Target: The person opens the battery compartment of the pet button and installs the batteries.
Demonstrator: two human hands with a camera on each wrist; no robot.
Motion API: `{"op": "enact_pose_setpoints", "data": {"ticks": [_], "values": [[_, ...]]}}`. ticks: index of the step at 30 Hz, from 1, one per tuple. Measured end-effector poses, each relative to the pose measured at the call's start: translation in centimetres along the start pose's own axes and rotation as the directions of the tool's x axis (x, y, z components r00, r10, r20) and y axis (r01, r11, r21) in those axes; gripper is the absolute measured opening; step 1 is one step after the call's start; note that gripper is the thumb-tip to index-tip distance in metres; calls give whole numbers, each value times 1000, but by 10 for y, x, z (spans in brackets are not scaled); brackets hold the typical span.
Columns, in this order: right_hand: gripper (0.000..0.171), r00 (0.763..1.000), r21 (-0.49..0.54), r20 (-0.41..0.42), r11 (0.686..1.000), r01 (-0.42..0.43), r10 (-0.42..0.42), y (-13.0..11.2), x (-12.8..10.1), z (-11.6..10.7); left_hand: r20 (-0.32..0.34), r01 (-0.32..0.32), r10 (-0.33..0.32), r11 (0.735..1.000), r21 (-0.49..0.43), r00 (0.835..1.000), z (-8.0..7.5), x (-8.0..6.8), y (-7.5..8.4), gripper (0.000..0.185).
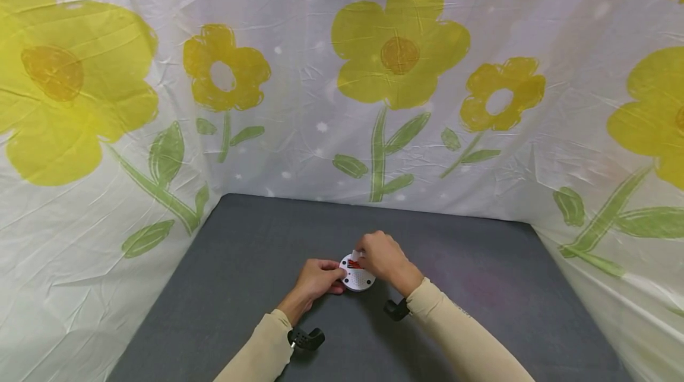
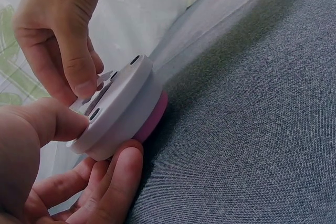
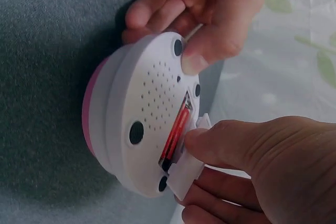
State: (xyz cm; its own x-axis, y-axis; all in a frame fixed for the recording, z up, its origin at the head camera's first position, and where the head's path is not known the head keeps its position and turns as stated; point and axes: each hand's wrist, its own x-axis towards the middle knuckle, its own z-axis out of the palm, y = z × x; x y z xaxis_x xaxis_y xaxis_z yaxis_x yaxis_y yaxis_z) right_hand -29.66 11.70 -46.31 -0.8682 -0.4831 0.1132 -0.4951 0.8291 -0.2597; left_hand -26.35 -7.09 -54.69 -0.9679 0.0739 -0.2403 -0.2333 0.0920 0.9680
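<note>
A round white device with a pink edge lies bottom up on the dark cloth. Its bottom has small speaker holes, black round feet and an uncovered battery slot holding red-and-black batteries. My left hand grips the device by its left side, thumb on the bottom face and fingers curled against the side. Between thumb and fingers, my right hand pinches a thin white battery cover, tilted right beside the slot. In the left wrist view, the right thumb hides part of that cover.
Dark grey cloth covers the table beneath both hands. White curtains with yellow flowers stand along its back and sides. A black wrist strap is on the left forearm, another on the right.
</note>
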Motion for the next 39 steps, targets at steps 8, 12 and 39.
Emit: {"op": "enact_pose_setpoints", "data": {"ticks": [8, 12, 39], "values": [[10, 1000, -11, 2, 1000, 18, -18, -3, 1, 5, 2, -9, 9, 1000, -5, 1000, 1, 1, -1, 30], [8, 999, -44, 2, 998, 35, -35, -4, 1, 6, 4, -7, 7, 1000, -5, 1000, 1, 1, -1, 28], [16, 999, -43, 11, 998, 42, -42, -5, 0, 10, 3, -5, 5, 1000, -3, 1000, 1, -1, 0, 31]]}}
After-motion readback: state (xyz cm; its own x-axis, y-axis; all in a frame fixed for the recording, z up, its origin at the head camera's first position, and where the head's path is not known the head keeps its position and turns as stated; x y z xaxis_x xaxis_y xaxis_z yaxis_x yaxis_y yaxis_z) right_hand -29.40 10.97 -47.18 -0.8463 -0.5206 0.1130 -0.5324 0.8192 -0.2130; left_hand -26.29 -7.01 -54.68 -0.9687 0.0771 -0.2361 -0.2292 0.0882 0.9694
